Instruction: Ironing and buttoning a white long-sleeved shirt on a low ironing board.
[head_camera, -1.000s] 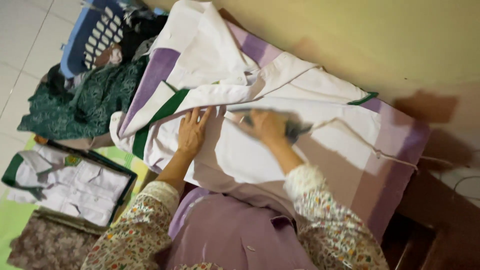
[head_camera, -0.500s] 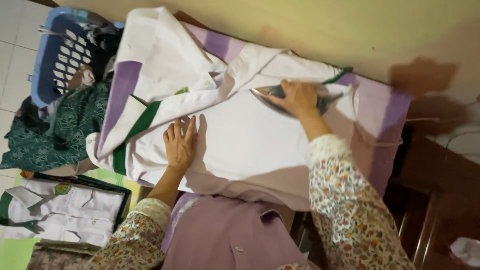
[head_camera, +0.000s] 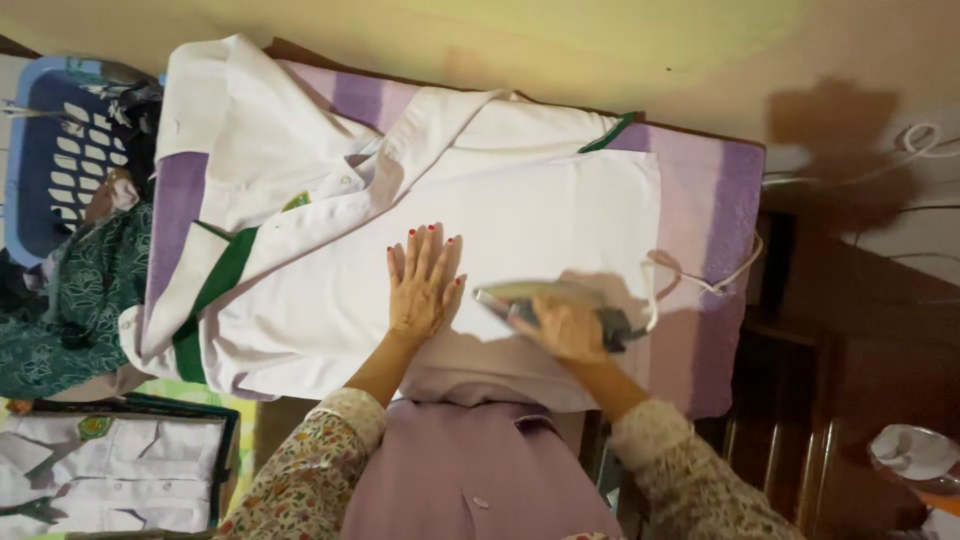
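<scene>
White cotton, a shirt (head_camera: 420, 230) with green trim, lies spread over the purple-covered worktop (head_camera: 715, 210) at mid-frame. We press it: our left hand (head_camera: 422, 285) lies open and flat, fingers spread on the smooth cloth, while our right hand (head_camera: 565, 328) grips the iron (head_camera: 545, 300) just beside it. Judging by the rumpled collar at upper left, that part wants smoothing next.

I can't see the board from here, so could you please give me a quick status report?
Left hand flat on the white shirt. Right hand gripping the iron on the shirt. Iron's cord looped just right of it.
</scene>
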